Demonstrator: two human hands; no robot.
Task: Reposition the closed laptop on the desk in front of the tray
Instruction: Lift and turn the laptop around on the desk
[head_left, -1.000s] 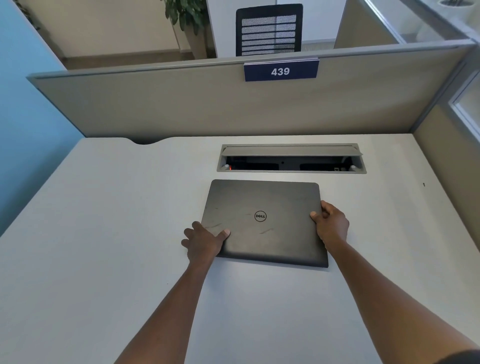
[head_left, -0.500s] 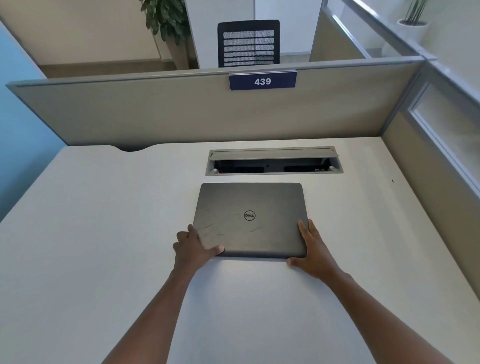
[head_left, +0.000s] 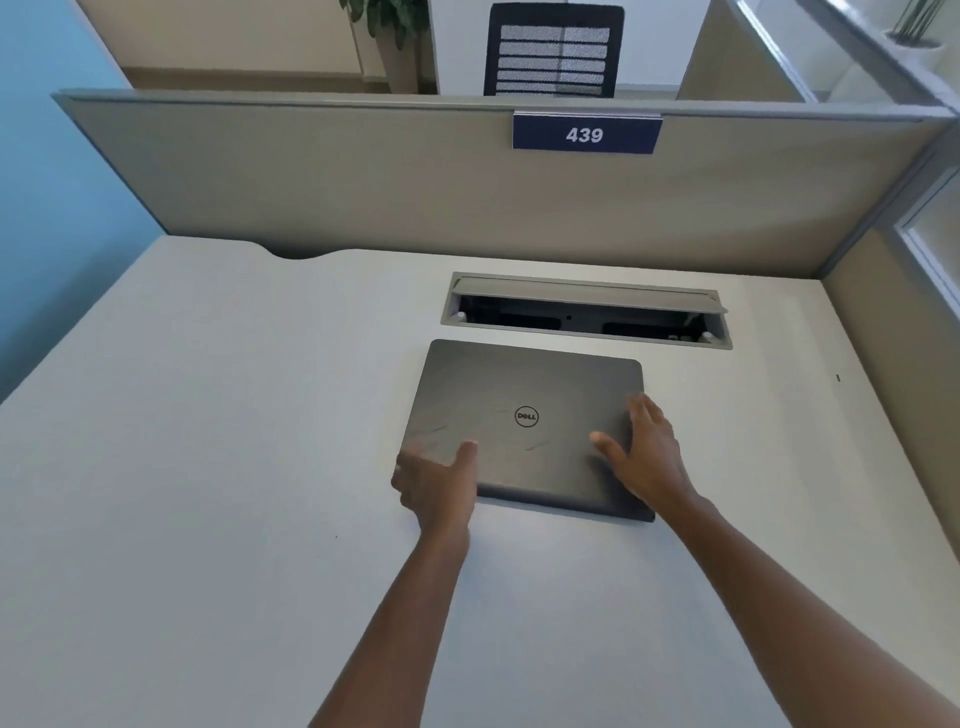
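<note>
A closed dark grey laptop (head_left: 524, 395) with a round logo lies flat on the pale desk (head_left: 208, 467). Its far edge sits just short of the recessed cable tray (head_left: 587, 286), whose flap stands open. My left hand (head_left: 439, 486) is at the laptop's near left corner, thumb on the lid and fingers past the left edge. My right hand (head_left: 644, 457) lies flat on the right part of the lid with its fingers spread. Both hands are slightly blurred.
A beige partition (head_left: 363, 182) with a blue sign reading 439 (head_left: 586, 134) closes off the back of the desk. Another panel (head_left: 893, 338) runs along the right side. A small dark mark (head_left: 838, 378) is on the desk near that panel.
My right hand has gone from the laptop's right edge to its near right corner and then up onto the lid. My left hand has stayed at the near left corner.
</note>
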